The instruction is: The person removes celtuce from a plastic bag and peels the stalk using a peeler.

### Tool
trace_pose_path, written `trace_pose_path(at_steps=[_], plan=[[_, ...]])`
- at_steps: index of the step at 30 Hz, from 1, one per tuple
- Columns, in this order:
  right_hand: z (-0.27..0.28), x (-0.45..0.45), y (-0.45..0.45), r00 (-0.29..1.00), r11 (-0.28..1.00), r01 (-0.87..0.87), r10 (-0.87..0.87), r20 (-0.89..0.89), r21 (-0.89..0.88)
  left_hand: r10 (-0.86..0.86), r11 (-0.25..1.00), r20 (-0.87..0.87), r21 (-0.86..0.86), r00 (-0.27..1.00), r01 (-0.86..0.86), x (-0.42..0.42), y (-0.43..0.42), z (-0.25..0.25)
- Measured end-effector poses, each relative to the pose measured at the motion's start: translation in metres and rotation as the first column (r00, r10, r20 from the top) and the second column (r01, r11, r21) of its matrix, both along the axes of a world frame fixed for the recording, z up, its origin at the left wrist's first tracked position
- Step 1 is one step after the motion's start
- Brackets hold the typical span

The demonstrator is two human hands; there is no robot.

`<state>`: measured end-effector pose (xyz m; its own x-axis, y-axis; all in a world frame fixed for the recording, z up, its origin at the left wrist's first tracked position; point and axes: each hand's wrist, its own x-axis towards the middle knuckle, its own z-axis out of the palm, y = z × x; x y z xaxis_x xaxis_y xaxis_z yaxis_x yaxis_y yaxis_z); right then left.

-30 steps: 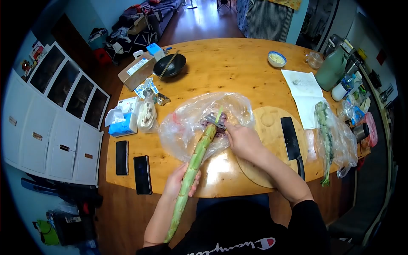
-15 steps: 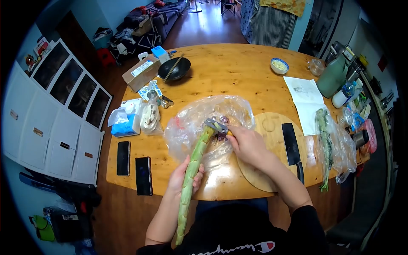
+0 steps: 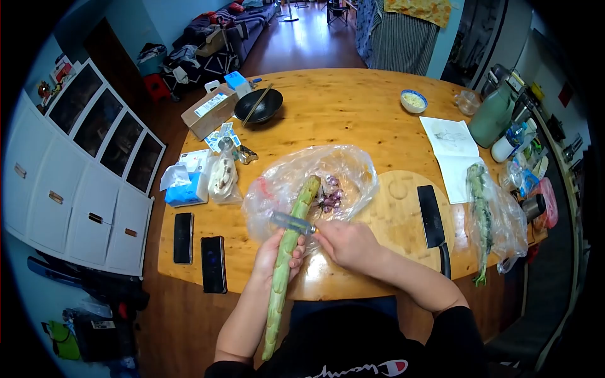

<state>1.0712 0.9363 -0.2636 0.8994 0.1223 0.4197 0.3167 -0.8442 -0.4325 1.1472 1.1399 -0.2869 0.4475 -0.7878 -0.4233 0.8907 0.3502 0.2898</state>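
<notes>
Green stalk (image 3: pixel 283 264) held aslant over the near table edge, peeler laid across it.
The stalk is wrapped by the curled fingers of the left hand (image 3: pixel 271 255); its upper end is carried above the plastic bag (image 3: pixel 268 179), and its lower end is hung past the near edge of the table (image 3: pixel 350 110). The peeler (image 3: pixel 293 223) is pinched at its handle by the closed fingers of the right hand (image 3: pixel 350 242). Bare wood is left between the bag and 2 phones (image 3: pixel 213 264), and a wider stretch beyond the bag. The right side is taken up by a round cutting board (image 3: pixel 397 220) with a knife (image 3: pixel 431 217) on it, handle pointed toward the near edge. A white cabinet (image 3: pixel 82 189) is seen at left, a sofa (image 3: pixel 252 28) beyond.
</notes>
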Motion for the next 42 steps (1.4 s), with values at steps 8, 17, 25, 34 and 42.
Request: trace_pose_path(at_steps=[8,17,25,34,42], plan=[[-0.005,0.012,-0.003,0.998,0.998,0.054,-0.055,-0.024,-0.019,0.063,0.995,0.063,0.076,0.996,-0.068,-0.003,0.0,0.005],[-0.002,0.022,-0.011,0.999,0.999,0.048,-0.048,0.011,0.007,0.085,0.978,0.191,0.17,0.978,-0.118,-0.006,-0.001,0.01],[0.007,0.029,-0.024,0.955,0.959,0.237,-0.202,-0.216,0.153,0.096,0.994,0.136,0.045,0.986,-0.103,0.024,-0.008,-0.005],[0.006,0.018,-0.015,0.985,0.98,0.169,-0.171,0.013,0.106,0.11,0.962,0.289,0.208,0.951,-0.175,0.007,-0.012,0.035],[-0.003,0.011,-0.012,0.993,0.994,0.076,-0.068,0.099,-0.078,-0.043,0.988,0.345,0.156,0.938,-0.012,0.0,-0.001,0.017]])
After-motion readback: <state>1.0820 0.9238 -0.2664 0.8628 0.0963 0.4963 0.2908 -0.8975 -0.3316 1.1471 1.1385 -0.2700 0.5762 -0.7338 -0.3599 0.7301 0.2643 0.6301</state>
